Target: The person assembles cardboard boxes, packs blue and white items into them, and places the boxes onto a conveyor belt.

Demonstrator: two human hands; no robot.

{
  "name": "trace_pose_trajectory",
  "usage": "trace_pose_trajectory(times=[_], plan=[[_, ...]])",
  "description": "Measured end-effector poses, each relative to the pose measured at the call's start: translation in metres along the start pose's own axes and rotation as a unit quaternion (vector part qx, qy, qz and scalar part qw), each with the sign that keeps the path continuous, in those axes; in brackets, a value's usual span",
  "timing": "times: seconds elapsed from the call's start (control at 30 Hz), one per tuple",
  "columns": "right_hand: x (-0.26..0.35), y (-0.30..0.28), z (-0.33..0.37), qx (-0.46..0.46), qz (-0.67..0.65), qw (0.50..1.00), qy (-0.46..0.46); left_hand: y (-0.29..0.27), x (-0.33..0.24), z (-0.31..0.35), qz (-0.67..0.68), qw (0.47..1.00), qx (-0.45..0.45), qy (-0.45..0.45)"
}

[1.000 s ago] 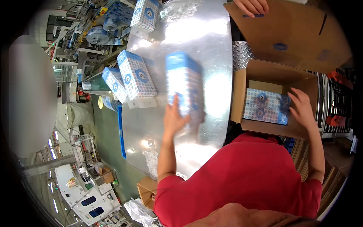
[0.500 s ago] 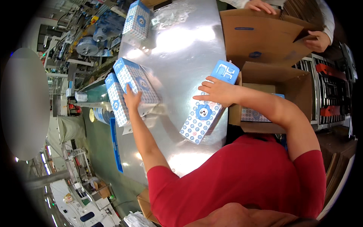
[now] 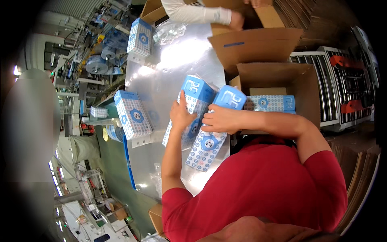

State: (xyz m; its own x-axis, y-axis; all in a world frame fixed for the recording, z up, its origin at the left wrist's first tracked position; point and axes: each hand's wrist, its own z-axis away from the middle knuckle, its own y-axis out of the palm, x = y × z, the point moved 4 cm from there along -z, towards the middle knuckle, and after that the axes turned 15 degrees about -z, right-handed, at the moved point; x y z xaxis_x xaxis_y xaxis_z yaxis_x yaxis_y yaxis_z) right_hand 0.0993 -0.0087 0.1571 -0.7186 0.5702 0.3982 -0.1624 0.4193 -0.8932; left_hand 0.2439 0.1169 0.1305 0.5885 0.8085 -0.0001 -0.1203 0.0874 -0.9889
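My left hand [image 3: 181,115] grips a long white pack [image 3: 201,94] with small blue prints, a blue end and a bear face. The pack slants across the metal table, its fingers-covered middle partly hidden. Right beside it lies a matching pack [image 3: 209,143], nearer to me, and the two touch. Over its upper half my right hand [image 3: 221,119] is closed, fingers wrapped across the top. Another such pack [image 3: 135,116] rests at the table's left edge. In an open carton [image 3: 278,74] to the right, packs [image 3: 264,103] of the same print lie on their sides.
At the far left of the metal table [image 3: 169,68] stands another pack [image 3: 140,39], with crumpled clear plastic [image 3: 169,32] beside it. A co-worker's hand [image 3: 237,20] is at a second carton [image 3: 258,42]. A roller conveyor [image 3: 316,86] runs behind the cartons; machinery [image 3: 105,52] stands left.
My left hand has brought one pack from the left edge to the middle, beside the pack under my right hand. The co-worker's hands and carton have shifted left in view.
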Motion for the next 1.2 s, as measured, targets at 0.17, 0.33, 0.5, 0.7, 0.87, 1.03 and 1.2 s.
trace_pose_trajectory(times=[0.17, 0.33, 0.5, 0.7, 0.87, 1.03, 1.2], plan=[[0.02, -0.112, 0.165, -0.308, -0.135, 0.926, 0.172, -0.001, 0.029, 0.006, 0.01, 0.967, -0.169, 0.188], [0.058, -0.068, 0.413, -0.646, -0.621, 0.399, 0.193, -0.045, -0.034, 0.019, 0.085, 0.894, -0.331, 0.289], [0.066, 0.02, 0.463, -0.853, -0.493, 0.134, 0.107, -0.017, -0.101, 0.007, 0.427, 0.852, -0.02, 0.302], [0.067, -0.02, 0.419, -0.831, -0.529, 0.158, 0.071, 0.058, -0.29, 0.033, 0.12, 0.804, 0.21, 0.543], [0.054, -0.106, 0.328, -0.509, -0.387, 0.655, 0.402, 0.165, -0.294, 0.003, 0.148, 0.797, 0.423, 0.404], [-0.014, -0.062, 0.257, -0.089, 0.233, 0.896, 0.367, 0.173, -0.288, -0.019, 0.117, 0.822, 0.417, 0.37], [-0.138, 0.085, 0.259, -0.082, 0.08, 0.917, 0.383, 0.169, -0.273, -0.014, 0.183, 0.868, 0.323, 0.329]])
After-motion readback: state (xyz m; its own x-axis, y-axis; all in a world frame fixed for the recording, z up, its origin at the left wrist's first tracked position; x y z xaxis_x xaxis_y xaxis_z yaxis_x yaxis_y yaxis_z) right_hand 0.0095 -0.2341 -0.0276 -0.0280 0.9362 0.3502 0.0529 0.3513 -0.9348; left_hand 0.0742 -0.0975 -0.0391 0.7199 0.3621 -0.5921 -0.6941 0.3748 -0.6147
